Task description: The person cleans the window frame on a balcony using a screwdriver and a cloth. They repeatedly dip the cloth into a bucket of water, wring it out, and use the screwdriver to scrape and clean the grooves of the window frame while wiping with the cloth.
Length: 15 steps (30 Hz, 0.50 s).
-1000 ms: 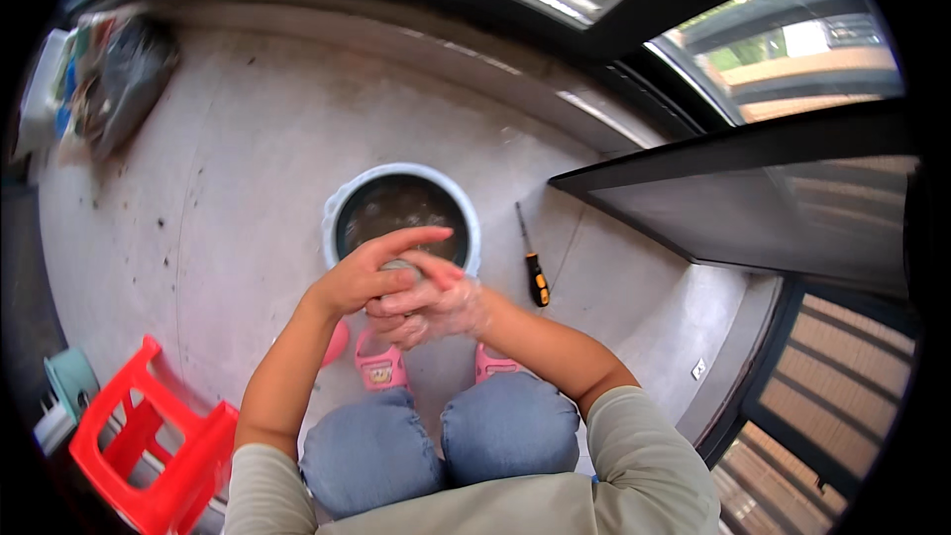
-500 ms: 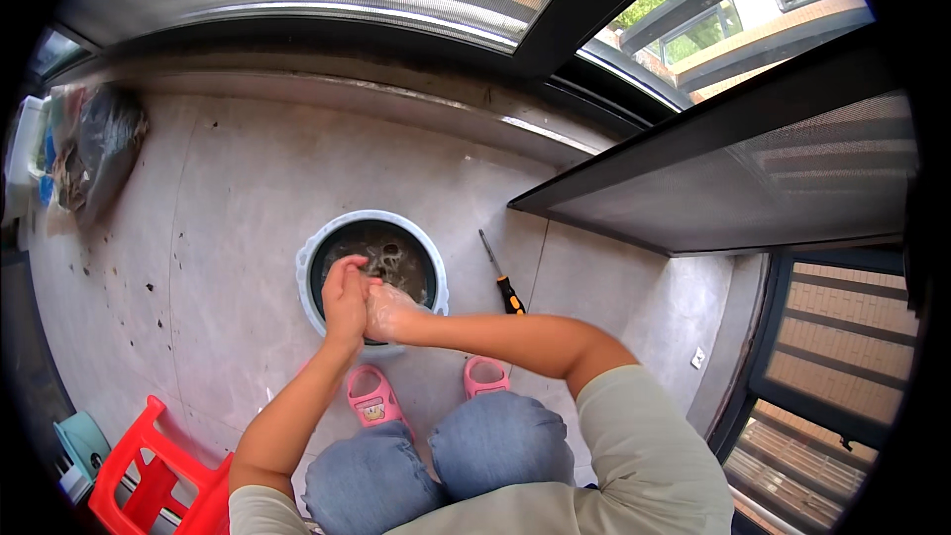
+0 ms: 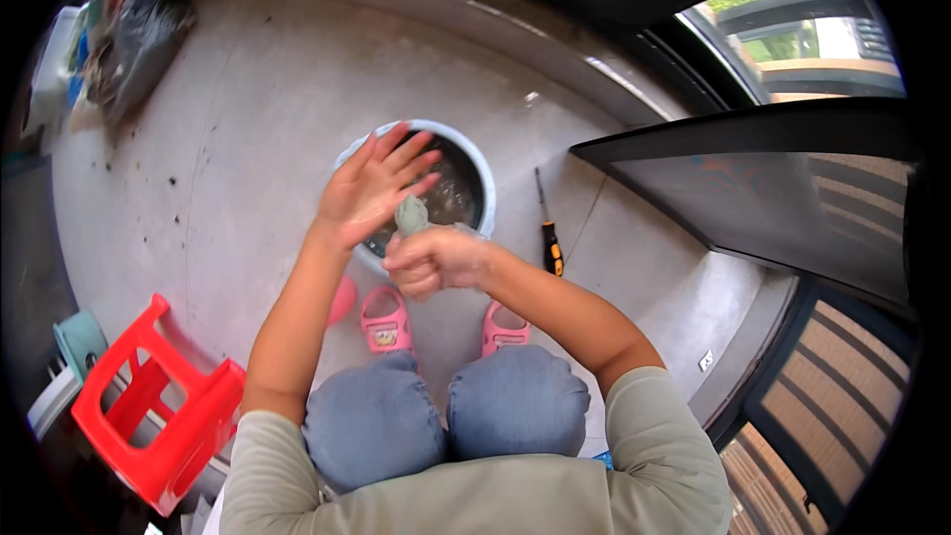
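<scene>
Over the near left part of a round basin with a pale blue rim [image 3: 484,174], my left hand [image 3: 371,188] is open, its fingers spread. My right hand [image 3: 436,260] is closed in a fist just beside it, at the basin's near edge. A grey-green, bunched wet cloth [image 3: 411,214] pokes out of the top of that fist; the rest of it is hidden by my fingers. Inside the basin, murky brownish water [image 3: 454,183] shows, partly covered by my hands.
Right of the basin lies a black and orange screwdriver [image 3: 551,243]. A red plastic stool [image 3: 149,391] stands at the lower left. Pink slippers [image 3: 384,329] are on my feet. A mesh window panel [image 3: 763,198] juts in from the right. A dark plastic bag [image 3: 149,40] sits far left.
My hands, pressed together over the basin before, have come apart. The left has opened and spread its fingers; the right now shows the bunched cloth in its fist. The view has shifted.
</scene>
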Motion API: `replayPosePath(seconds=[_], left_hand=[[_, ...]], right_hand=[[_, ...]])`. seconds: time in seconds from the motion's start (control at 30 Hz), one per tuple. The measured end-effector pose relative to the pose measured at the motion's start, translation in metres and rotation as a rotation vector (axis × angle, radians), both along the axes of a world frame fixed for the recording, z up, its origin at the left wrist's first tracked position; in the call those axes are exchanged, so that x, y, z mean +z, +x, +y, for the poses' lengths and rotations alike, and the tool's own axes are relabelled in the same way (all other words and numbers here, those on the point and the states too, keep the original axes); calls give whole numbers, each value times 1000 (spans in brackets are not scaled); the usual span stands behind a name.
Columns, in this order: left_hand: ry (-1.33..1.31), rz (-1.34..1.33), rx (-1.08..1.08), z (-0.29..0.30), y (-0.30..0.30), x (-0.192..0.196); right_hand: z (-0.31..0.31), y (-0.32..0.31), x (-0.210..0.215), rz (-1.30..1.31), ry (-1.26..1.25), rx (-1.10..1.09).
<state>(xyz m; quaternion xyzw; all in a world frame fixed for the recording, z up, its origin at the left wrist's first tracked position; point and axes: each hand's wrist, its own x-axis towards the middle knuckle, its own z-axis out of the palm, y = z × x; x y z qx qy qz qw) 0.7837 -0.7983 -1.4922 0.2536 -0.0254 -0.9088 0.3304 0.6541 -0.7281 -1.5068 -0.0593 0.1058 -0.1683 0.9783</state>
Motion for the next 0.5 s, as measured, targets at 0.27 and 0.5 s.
replayPosePath(seconds=[0.27, 0.5], left_hand=[[-142, 52, -83, 25, -2, 47], [-110, -597, 88, 44, -11, 17]], right_hand=[[6, 6, 60, -126, 180, 7], [8, 23, 13, 1191, -568, 97]])
